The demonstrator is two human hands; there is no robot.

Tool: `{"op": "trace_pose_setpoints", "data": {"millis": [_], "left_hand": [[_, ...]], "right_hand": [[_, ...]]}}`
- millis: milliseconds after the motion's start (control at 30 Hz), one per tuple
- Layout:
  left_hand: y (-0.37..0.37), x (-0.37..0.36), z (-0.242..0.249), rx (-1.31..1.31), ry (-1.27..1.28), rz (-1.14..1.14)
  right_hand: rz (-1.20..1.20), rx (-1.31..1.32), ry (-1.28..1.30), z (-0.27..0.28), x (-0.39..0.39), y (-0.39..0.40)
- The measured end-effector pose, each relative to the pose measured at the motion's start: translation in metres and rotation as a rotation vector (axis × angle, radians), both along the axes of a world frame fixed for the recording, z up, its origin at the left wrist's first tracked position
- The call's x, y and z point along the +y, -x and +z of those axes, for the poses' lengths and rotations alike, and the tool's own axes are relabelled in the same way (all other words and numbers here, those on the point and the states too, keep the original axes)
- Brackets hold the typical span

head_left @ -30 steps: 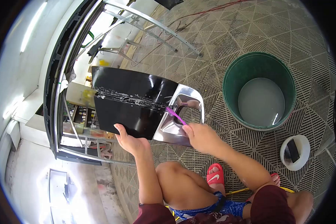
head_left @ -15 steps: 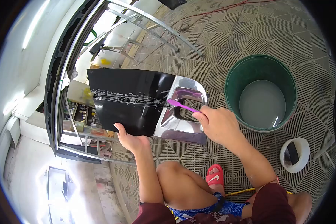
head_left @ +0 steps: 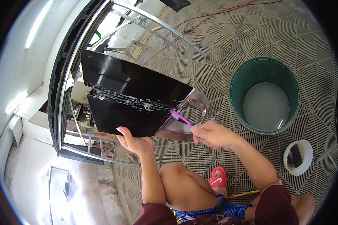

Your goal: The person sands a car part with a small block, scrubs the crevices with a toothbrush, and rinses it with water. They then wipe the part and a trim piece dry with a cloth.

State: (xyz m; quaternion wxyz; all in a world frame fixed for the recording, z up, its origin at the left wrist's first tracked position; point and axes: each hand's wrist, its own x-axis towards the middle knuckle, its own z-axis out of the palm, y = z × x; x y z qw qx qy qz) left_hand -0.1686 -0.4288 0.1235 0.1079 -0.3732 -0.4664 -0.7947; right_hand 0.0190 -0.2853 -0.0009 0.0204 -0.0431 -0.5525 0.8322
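Note:
A glossy black panel (head_left: 135, 80) with a shiny chrome end piece (head_left: 174, 131) is held up at a tilt in front of me. White foam runs along the groove across its middle. My left hand (head_left: 137, 143) grips the panel's lower edge, thumb in front and the other fingers hidden behind it. In my right hand (head_left: 214, 134) is a purple toothbrush (head_left: 184, 119), pinched by its handle. Its head touches the groove where the black part meets the chrome, beside a rounded rectangular opening.
A green bucket (head_left: 233, 107) of cloudy grey water stands at the right on the patterned grating floor (head_left: 214, 41). Nearer me is a white tub (head_left: 308, 153) with a black block (head_left: 295, 156) inside. Metal stands (head_left: 165, 24) and shelving are at the left; a red hose (head_left: 229, 11) lies behind.
The panel has turned and tilted, its upper left corner rising and its chrome end now darker. My right hand and the toothbrush have moved lower, and the foam looks more spread.

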Motion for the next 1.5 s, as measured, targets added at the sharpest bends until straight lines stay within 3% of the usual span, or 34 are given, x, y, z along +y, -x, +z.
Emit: {"op": "trace_pose_setpoints", "data": {"millis": [67, 133, 167, 233, 400, 467, 500, 700, 933, 1033, 1167, 1300, 1400, 1500], "left_hand": [[-0.003, -0.001, -0.002, 0.053, 0.021, -0.018], [-0.009, 0.002, -0.002, 0.089, 0.075, -0.023], [-0.011, 0.003, -0.002, 0.091, 0.074, -0.023], [-0.014, 0.005, 0.0, 0.053, 0.095, -0.041], [-0.02, 0.014, -0.001, -0.048, 0.112, 0.094], [-0.021, 0.018, -0.002, -0.052, 0.126, 0.188], [-0.02, 0.019, -0.003, -0.077, 0.136, 0.18], [-0.027, 0.024, -0.005, -0.183, 0.153, 0.127], [-0.055, 0.036, -0.004, -0.069, 0.201, 0.116], [-0.065, 0.04, -0.009, 0.014, 0.236, 0.034], [-0.077, 0.044, -0.022, 0.215, 0.371, 0.091], [-0.093, 0.046, -0.026, 0.215, 0.404, 0.058], [-0.1, 0.044, -0.031, 0.269, 0.52, 0.118], [-0.103, 0.044, -0.039, 0.497, 0.621, 0.244]], "right_hand": [[0.081, -0.003, 0.124, -0.026, 0.0, 0.013], [-0.668, 0.219, -0.71, -0.048, -0.009, 0.032], [-0.669, 0.221, -0.711, -0.051, -0.014, 0.031], [-1.054, -0.108, -1.149, -0.03, -0.022, 0.023], [-0.943, -0.152, -1.0, -0.039, -0.035, 0.032], [-0.771, 0.077, -0.641, -0.046, -0.039, 0.037], [-0.864, -0.054, -0.786, -0.033, -0.039, 0.028], [-1.088, 0.014, -0.976, -0.037, -0.034, 0.043], [-1.196, 0.033, -1.029, -0.008, -0.022, 0.043], [-1.201, 0.05, -0.98, -0.003, -0.021, 0.039], [-1.205, 0.063, -0.909, 0.025, -0.014, 0.032], [-1.238, 0.1, -0.844, 0.05, 0.003, 0.024], [-1.243, 0.103, -0.772, 0.057, 0.01, 0.016], [-1.238, 0.077, -0.713, 0.068, 0.023, 0.004]]}}
